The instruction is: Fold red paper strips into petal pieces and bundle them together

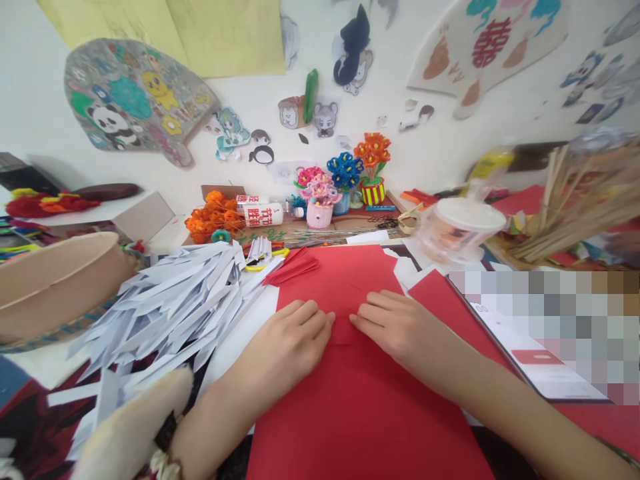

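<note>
A small piece of red paper (342,329) spans the gap between my fingertips, over a large sheet of red paper (360,413). My left hand (293,333) pinches its left end, fingers curled together. At the opposite end, my right hand (395,323) grips it with thumb and fingers closed. Red on red makes its outline and any folds hard to make out. Just beyond my left hand lie several folded red paper strips (293,267).
White folded paper strips (175,300) are heaped at the left, beside a beige bowl (60,280). A tablet (545,360), partly blurred out, lies at the right. Behind are a lidded plastic cup (465,227), orange craft flowers (215,217) and a pink flower pot (320,215).
</note>
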{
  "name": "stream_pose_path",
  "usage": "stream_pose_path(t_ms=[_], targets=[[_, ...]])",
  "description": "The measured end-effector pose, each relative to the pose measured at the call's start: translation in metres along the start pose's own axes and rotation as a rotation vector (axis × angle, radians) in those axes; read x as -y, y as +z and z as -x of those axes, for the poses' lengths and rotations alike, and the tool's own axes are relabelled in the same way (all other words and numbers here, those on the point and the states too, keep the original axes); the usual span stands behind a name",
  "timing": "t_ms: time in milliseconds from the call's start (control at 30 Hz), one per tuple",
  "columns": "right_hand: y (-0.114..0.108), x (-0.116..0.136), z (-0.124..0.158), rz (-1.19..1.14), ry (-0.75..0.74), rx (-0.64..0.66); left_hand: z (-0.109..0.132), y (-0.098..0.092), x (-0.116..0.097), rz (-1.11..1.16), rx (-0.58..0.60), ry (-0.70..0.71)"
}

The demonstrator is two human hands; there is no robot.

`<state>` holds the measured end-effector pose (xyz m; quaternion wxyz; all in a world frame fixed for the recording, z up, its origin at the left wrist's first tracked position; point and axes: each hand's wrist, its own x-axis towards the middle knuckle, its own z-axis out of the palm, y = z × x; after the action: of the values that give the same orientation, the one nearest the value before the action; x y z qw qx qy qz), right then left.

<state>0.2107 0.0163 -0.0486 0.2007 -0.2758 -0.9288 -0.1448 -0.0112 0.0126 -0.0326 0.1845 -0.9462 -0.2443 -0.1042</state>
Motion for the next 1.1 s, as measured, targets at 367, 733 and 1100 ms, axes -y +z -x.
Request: stream_pose_path(t_ms=[367, 733, 1100], targets=[[-0.002, 0.0, 0.003, -0.027, 0.088, 0.054, 0.007, -0.003, 0.016, 0.013, 0.075, -0.009], [-0.005, 0.002, 0.007, -0.01, 0.177, 0.126, 0.004, -0.008, 0.01, 0.126, 0.112, -0.093], [-0.005, 0.006, -0.001, 0.105, 0.094, 0.016, 0.005, -0.002, 0.006, 0.11, 0.098, -0.149]])
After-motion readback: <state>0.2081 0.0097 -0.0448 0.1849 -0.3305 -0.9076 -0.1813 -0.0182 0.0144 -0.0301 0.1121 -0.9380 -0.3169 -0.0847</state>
